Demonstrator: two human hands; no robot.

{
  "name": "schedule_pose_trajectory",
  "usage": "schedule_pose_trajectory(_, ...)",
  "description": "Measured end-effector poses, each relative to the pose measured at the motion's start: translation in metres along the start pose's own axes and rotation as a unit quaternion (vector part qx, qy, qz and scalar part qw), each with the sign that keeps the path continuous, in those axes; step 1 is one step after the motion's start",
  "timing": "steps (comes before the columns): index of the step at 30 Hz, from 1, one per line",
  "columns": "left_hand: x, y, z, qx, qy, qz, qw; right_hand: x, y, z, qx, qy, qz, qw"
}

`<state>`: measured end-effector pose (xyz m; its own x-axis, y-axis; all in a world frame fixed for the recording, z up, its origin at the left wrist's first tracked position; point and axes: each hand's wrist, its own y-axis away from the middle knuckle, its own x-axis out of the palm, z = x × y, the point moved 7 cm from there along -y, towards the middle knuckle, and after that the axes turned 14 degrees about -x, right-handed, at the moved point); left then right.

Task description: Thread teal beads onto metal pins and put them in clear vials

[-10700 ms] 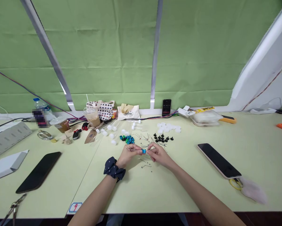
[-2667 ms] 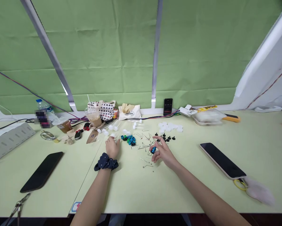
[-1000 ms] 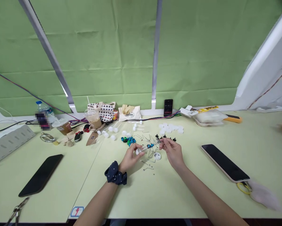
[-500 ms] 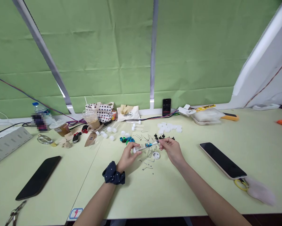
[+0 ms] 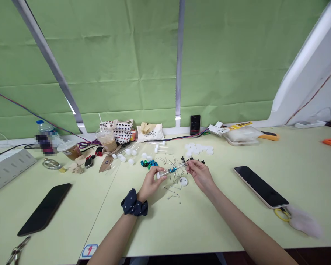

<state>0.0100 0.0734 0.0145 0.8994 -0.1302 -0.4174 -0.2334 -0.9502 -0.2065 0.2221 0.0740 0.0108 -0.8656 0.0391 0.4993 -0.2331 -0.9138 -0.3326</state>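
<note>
My left hand (image 5: 151, 179) grips the white-capped end of a clear plastic tube (image 5: 168, 172), and my right hand (image 5: 200, 175) pinches its other end. Blue beads on a thin pin (image 5: 173, 169) show inside the tube. Just below the tube, a round white cap (image 5: 183, 181) lies on the table among scattered metal pins (image 5: 172, 187). Teal and blue beads (image 5: 148, 164) sit beyond my left hand, and black studs (image 5: 192, 160) sit beyond my right. A navy scrunchie (image 5: 134, 207) circles my left wrist.
White caps (image 5: 197, 149) and more small caps with clear tubes (image 5: 129, 154) lie at the back. Black phones lie to the left (image 5: 44, 209) and right (image 5: 261, 186). A plastic cup (image 5: 106, 138), tote bag (image 5: 121, 127) and cables line the far edge.
Since the earlier frames, my hands have moved from a loose blue piece to holding the capped tube between them, and a white cap now lies on the table. Little has changed in the last second.
</note>
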Motion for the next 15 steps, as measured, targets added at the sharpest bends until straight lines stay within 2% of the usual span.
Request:
schedule_pose_trajectory(4, 0.001, 0.000, 0.001, -0.002, 0.003, 0.009, 1.000, -0.006, 0.000, 0.003, -0.033, 0.069, -0.009, 0.997)
schedule_pose_trajectory(9, 0.001, 0.000, -0.001, 0.000, 0.008, 0.008, 1.000, 0.000, 0.004, 0.015, -0.124, 0.178, 0.031, 0.976)
schedule_pose_trajectory(15, 0.000, -0.001, 0.002, -0.004, 0.022, -0.001, 1.000, 0.008, 0.013, 0.014, -0.123, 0.161, 0.007, 0.979)
